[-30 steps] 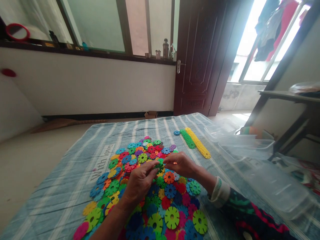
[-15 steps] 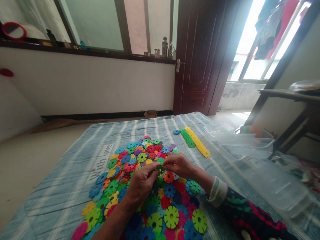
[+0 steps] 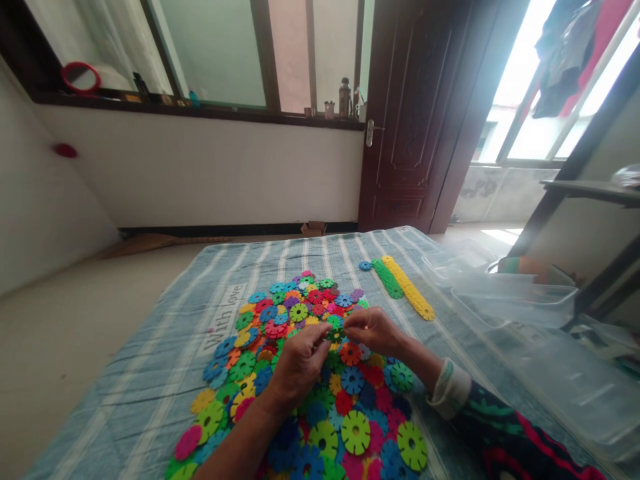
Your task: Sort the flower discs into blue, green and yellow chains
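Observation:
My left hand (image 3: 301, 359) is closed in a pinch over the pile, its thumb and fingertips at the edge of a green notched plastic disc (image 3: 335, 325). Just to the right, my right hand (image 3: 375, 331) has its fingers pressed together close to the same disc. What lies between the right fingertips is too small to tell. Beneath both hands spreads a pile of notched discs in many colours, with an orange disc (image 3: 350, 353) below the right hand and a lime disc (image 3: 355, 432) nearer me.
Beyond the pile, a yellow row of discs (image 3: 409, 288), a shorter green row (image 3: 387, 279) and a single blue disc (image 3: 365, 265) lie on the striped cloth (image 3: 150, 353). Clear plastic containers (image 3: 515, 303) stand at the right. A brown door (image 3: 415, 120) is behind.
The view has swung left, so everything sits further right. The gap between my two hands' fingertips has widened slightly, and more of the green disc shows between them.

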Motion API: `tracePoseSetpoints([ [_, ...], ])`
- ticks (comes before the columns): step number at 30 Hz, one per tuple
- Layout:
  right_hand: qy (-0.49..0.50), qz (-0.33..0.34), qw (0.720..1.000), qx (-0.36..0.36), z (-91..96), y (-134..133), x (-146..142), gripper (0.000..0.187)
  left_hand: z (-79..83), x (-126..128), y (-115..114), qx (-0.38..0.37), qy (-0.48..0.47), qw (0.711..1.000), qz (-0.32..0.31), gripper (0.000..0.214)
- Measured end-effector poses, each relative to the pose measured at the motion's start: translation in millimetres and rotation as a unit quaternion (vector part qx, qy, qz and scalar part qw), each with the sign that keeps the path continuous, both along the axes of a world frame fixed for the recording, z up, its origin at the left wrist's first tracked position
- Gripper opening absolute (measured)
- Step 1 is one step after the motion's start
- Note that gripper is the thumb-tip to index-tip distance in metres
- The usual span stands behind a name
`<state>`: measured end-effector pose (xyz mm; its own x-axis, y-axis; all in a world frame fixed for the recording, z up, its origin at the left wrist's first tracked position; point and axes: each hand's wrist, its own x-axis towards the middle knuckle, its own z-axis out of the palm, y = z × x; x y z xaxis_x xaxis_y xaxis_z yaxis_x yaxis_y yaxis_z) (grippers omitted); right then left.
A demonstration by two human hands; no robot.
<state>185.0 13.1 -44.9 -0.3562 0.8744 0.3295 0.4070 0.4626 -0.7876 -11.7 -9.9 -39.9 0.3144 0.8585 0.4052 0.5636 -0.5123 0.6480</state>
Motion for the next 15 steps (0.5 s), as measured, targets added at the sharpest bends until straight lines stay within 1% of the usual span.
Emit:
tracePoseSetpoints([
  [4, -0.023, -0.020, 0.999, 0.027, -3.1, -1, 2, 0.016, -4.1, -2, 1, 0.034, 0.075, 0.996, -0.017, 0.026],
  [8, -0.050, -0.059, 0.995, 0.060, -5.9, -1, 5, 0.019, -5.6, -2, -1, 0.034, 0.149, 0.988, -0.031, 0.023],
  [12, -0.065, -0.089, 0.992, 0.067, -4.6, -1, 13, 0.019, -4.0, -3, -1, 0.025, 0.172, 0.984, -0.040, 0.020],
  [15, -0.071, -0.141, 0.985, 0.068, -3.5, -7, 22, 0.015, -3.6, -5, 1, 0.019, 0.184, 0.982, -0.034, 0.018],
])
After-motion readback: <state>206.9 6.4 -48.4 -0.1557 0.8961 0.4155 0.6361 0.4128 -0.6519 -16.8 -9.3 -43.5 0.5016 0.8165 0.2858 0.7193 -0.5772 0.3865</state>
